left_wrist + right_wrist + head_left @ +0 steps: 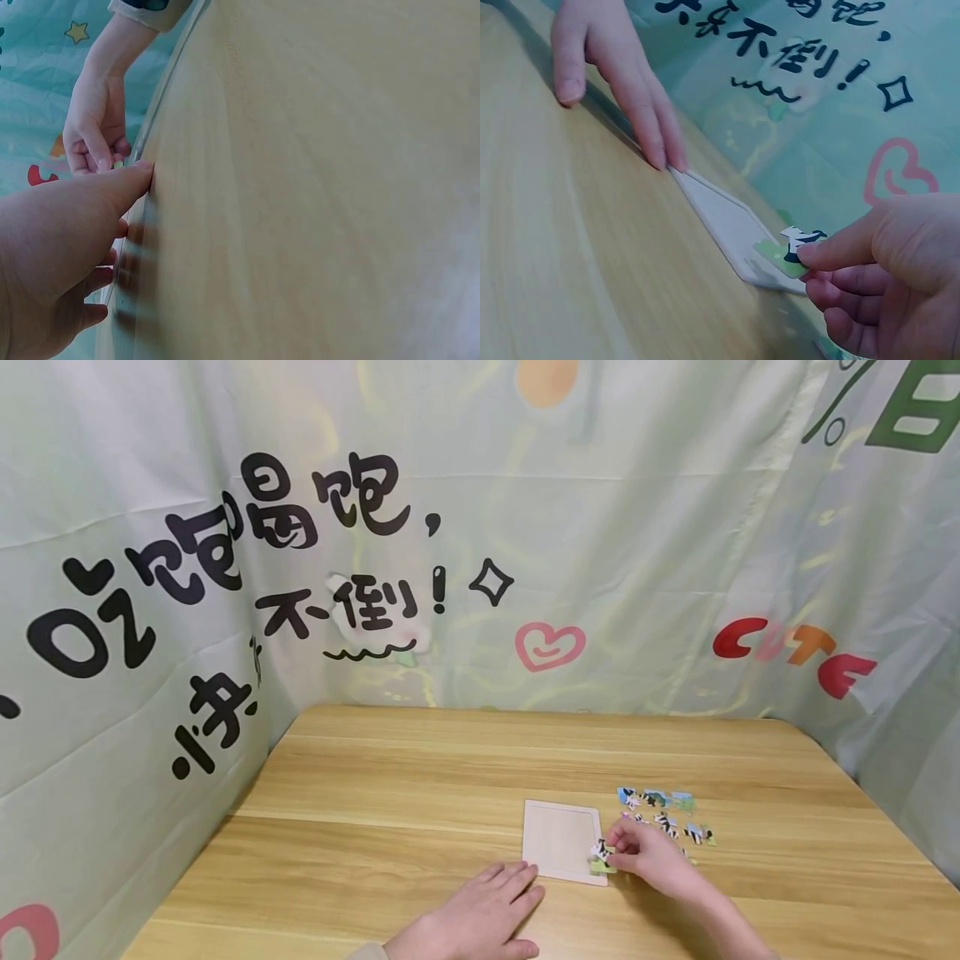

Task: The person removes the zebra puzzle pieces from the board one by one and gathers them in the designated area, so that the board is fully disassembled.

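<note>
A shallow square puzzle tray (558, 839) with a raised pale rim lies on the table. Between thumb and fingers, my right hand (656, 857) pinches a jigsaw piece (793, 250), green with a black-and-white figure. In the right wrist view this piece is tilted above the tray's near right corner; whether it touches the tray I cannot tell. My left hand (480, 914) lies palm down with its fingers extended, the fingertips at the tray's near left corner. Right of the tray, several loose jigsaw pieces (665, 825) lie in rough rows, some partly hidden behind my right hand.
The wooden table (390, 777) spreads out around the tray. A printed cloth curtain (637, 568) with lettering and a pink heart stands along the table's far edge and both sides.
</note>
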`<act>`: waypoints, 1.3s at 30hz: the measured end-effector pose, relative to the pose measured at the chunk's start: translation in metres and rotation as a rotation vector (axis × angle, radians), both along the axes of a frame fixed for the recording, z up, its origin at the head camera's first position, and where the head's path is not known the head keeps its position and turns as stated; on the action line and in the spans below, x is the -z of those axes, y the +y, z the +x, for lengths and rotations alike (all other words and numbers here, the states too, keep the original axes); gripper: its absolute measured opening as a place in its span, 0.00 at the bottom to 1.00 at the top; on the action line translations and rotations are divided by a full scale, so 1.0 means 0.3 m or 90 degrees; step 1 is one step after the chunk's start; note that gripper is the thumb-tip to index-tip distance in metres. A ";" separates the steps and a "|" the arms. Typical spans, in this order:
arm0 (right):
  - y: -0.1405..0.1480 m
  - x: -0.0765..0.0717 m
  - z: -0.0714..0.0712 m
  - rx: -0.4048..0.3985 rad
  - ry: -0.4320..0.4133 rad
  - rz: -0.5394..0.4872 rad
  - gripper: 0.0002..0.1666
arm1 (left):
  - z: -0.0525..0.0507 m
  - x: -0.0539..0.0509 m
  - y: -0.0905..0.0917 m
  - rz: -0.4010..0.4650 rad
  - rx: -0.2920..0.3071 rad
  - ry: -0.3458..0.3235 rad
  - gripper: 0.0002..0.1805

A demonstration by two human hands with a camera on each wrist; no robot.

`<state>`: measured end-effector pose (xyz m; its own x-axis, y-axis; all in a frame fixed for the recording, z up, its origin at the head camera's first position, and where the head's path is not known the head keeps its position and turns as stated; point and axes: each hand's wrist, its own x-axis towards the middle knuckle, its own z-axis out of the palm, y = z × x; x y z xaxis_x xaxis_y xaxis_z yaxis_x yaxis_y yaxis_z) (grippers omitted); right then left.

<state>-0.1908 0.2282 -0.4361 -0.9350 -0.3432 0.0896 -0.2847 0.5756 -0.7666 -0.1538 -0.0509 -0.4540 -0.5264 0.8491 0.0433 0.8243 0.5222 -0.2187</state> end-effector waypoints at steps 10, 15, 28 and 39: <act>0.142 -0.016 0.032 0.059 -0.044 -0.046 0.12 | 0.001 0.003 -0.001 0.001 -0.002 -0.002 0.36; 0.232 -0.017 0.046 0.091 -0.081 -0.054 0.13 | -0.001 0.003 -0.001 0.009 -0.001 -0.005 0.36; 0.377 -0.005 0.064 0.200 -0.112 -0.035 0.14 | 0.001 -0.001 -0.007 0.019 -0.012 -0.048 0.36; 0.421 0.004 0.044 0.195 -0.155 0.061 0.16 | 0.003 0.001 -0.003 0.018 -0.016 -0.062 0.36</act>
